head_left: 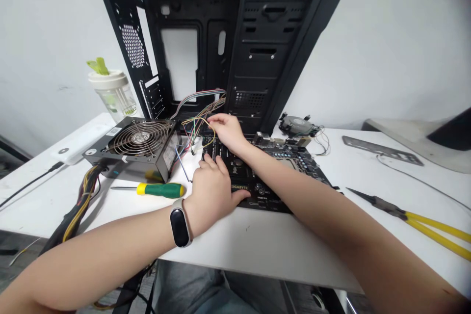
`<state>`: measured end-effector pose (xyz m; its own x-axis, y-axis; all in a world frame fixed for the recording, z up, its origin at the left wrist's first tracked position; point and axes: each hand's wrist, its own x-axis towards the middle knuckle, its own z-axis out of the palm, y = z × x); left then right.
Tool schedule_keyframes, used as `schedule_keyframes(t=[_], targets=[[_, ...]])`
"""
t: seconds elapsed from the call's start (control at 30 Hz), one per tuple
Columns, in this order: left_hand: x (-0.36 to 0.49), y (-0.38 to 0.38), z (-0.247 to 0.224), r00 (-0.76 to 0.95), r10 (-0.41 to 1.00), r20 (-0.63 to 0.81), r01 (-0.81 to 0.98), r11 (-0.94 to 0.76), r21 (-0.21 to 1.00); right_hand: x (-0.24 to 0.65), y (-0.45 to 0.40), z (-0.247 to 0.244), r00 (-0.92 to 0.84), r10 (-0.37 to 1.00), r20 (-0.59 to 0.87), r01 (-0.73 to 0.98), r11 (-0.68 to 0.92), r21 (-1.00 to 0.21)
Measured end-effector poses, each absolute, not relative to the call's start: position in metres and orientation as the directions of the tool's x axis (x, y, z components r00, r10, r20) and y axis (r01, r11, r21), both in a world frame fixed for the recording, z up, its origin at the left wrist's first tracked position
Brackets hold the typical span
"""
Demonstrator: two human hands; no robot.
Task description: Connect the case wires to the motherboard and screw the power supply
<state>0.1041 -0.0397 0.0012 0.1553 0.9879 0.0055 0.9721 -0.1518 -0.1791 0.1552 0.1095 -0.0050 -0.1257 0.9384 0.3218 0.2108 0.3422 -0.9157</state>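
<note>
Motherboard: in my head view, the black printed motherboard lies flat on the white desk.
Left hand: the left hand is part-open, fingers loosely bent, pressing the motherboard's near-left part, I judge to steady it.
Right hand: the right hand reaches over it, thumb and forefinger pinched on what looks like thin multicoloured wires, which suits fine work.
Black metal computer case: upright behind the motherboard.
Green-and-yellow screwdriver: left of it.
Yellow-handled pliers: right of it.
</note>
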Motion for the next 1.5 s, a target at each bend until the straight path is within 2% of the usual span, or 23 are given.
schedule_keyframes(t=[0.17,0.23,0.3,0.4,0.53,0.6,0.67,0.8,0.87,0.93,1.03,1.2,1.27,1.5], targets=[[0.102,-0.041,0.000,0.168,0.985,0.025,0.966,-0.160,-0.204,0.178,0.093,0.053,-0.076,0.939,0.336,0.007,0.337,-0.941],[0.101,-0.042,0.001,0.179,0.983,0.044,0.963,-0.166,-0.213,0.197,0.081,0.076,-0.113,0.904,0.412,0.004,0.415,-0.910],[0.101,-0.044,0.002,0.184,0.981,0.063,0.962,-0.166,-0.218,0.221,0.064,0.094,-0.157,0.832,0.532,0.089,0.548,-0.831],[0.101,-0.047,0.005,0.186,0.980,0.067,0.958,-0.165,-0.235,0.267,0.036,0.106,-0.206,0.713,0.670,0.294,0.698,-0.653],[0.100,-0.049,0.008,0.214,0.972,0.100,0.952,-0.184,-0.244,0.335,0.007,0.094,-0.215,0.620,0.755,0.558,0.712,-0.426],[0.100,-0.050,0.010,0.212,0.970,0.115,0.952,-0.179,-0.247,0.367,0.002,0.079,-0.267,0.652,0.709,0.634,0.673,-0.380],[0.101,-0.051,0.013,0.209,0.972,0.106,0.948,-0.175,-0.266,0.394,0.002,0.063,-0.287,0.712,0.641,0.681,0.622,-0.386],[0.117,-0.064,0.018,0.289,0.948,0.134,0.913,-0.230,-0.336,0.431,0.008,0.042,-0.235,0.788,0.569,0.762,0.513,-0.394],[0.130,-0.076,0.017,0.446,0.883,0.144,0.863,-0.382,-0.330,0.439,0.012,0.037,-0.229,0.809,0.542,0.792,0.478,-0.379],[0.144,-0.088,0.011,0.643,0.751,0.152,0.758,-0.595,-0.265,0.441,0.016,0.031,-0.248,0.826,0.507,0.813,0.462,-0.354],[0.156,-0.097,0.001,0.788,0.586,0.189,0.614,-0.772,-0.165,0.441,0.023,0.016,-0.306,0.826,0.474,0.840,0.468,-0.273],[0.154,-0.090,-0.006,0.830,0.554,0.064,0.555,-0.832,0.007,0.440,0.027,-0.011,-0.439,0.775,0.455,0.839,0.534,-0.101],[0.152,-0.086,-0.005,0.837,0.545,0.047,0.544,-0.839,0.035,0.437,0.027,-0.015,-0.468,0.756,0.459,0.832,0.552,-0.061],[0.148,-0.082,-0.011,0.851,0.459,0.257,0.483,-0.874,-0.040,0.425,0.040,-0.003,-0.512,0.716,0.474,0.801,0.598,-0.039]])
